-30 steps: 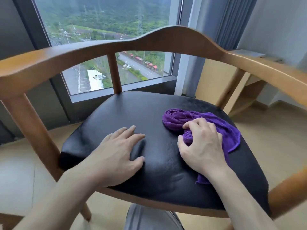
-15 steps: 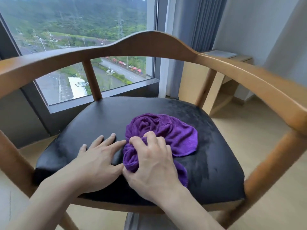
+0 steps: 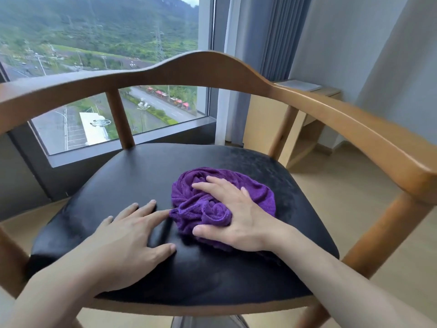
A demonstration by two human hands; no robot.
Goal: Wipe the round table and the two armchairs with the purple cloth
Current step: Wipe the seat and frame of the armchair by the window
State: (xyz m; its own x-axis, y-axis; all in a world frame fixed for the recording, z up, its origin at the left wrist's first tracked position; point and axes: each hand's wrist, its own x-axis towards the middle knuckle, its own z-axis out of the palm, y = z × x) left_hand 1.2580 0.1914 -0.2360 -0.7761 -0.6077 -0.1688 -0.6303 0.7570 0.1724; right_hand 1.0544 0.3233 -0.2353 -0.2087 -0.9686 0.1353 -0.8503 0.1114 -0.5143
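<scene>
A wooden armchair (image 3: 203, 67) with a black padded seat (image 3: 142, 176) fills the view. The purple cloth (image 3: 201, 204) lies bunched on the middle of the seat. My right hand (image 3: 238, 216) presses flat on the cloth with its fingers spread and straight. My left hand (image 3: 132, 240) rests flat on the seat just left of the cloth, its index fingertip touching the cloth's edge. The round table and the second armchair are out of view.
A large window (image 3: 94, 67) stands right behind the chair's backrest. A grey curtain (image 3: 272, 39) hangs at the back right, beside a low light-wood cabinet (image 3: 305, 110). Pale floor (image 3: 350, 200) shows to the right of the chair.
My right hand slid the cloth from the seat's right side leftward to its middle, and its curled fingers straightened out on the cloth. My left hand stayed flat on the seat.
</scene>
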